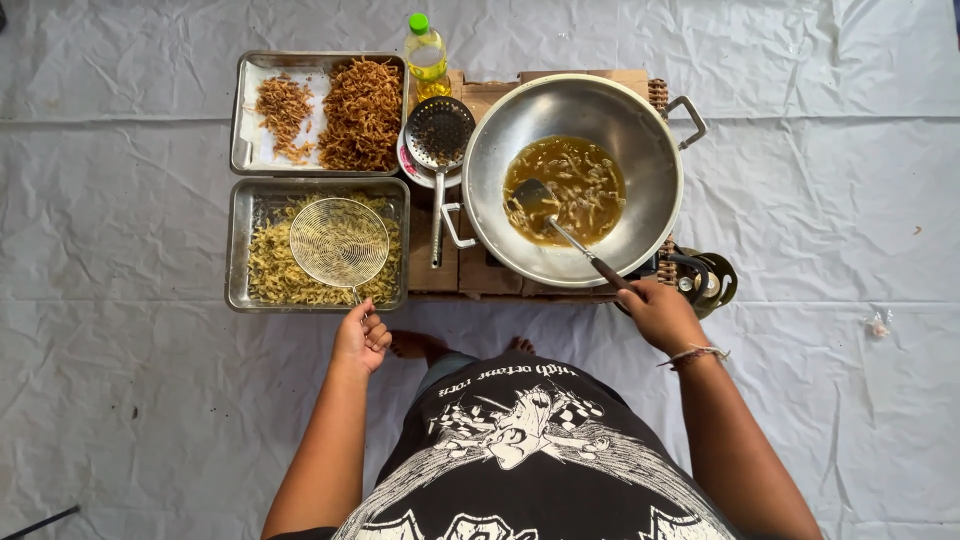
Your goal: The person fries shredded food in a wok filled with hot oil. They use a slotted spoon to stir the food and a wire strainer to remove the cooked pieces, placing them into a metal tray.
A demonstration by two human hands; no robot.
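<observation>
Right hand [660, 312] grips the spatula [560, 225] at the wok's [640, 130] five o'clock, stirring the frying strips [570, 185] — left hand [360, 338] clasps the wire skimmer [339, 242] over the raw tray [238, 245] — best kept low, gentle, clear of spattering oil

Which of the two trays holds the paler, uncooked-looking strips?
The near tray, under the wire skimmer in the left hand. Its strips are pale yellow; the far tray holds browned ones.
</observation>
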